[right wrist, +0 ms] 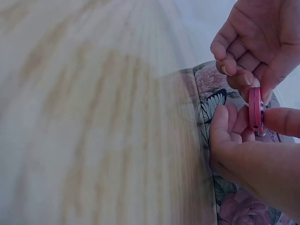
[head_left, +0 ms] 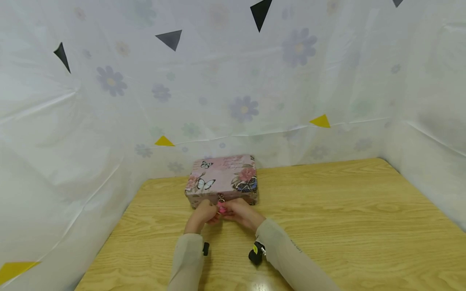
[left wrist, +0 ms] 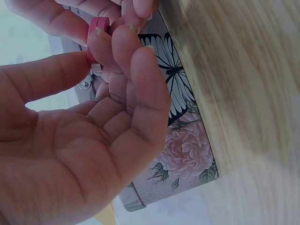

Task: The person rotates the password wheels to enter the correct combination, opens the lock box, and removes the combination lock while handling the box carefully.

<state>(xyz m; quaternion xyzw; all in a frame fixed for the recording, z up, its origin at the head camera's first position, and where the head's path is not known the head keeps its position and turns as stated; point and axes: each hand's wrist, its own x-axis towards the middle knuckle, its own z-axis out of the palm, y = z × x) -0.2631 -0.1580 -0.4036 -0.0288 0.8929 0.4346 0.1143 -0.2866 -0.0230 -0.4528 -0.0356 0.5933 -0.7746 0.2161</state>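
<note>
A small pink padlock [head_left: 221, 207] hangs from the metal clasp [head_left: 221, 197] at the front of a pink tin box [head_left: 222, 171] printed with butterflies and roses. My left hand [head_left: 204, 211] pinches one side of the padlock between thumb and forefinger, its other fingers curving in. From the other side my right hand [head_left: 243, 213] grips it with the thumb and fingers. Small dials show along the padlock's edge [right wrist: 261, 110] in the right wrist view. The box's lid is down. Part of its front wall is hidden behind both hands.
The box stands on a wood-grain table [head_left: 327, 214], near its back edge. Behind it hangs a white flower-printed sheet [head_left: 218, 81] with black and yellow triangles. Dark wrist devices [head_left: 257, 254] are strapped at both sleeves.
</note>
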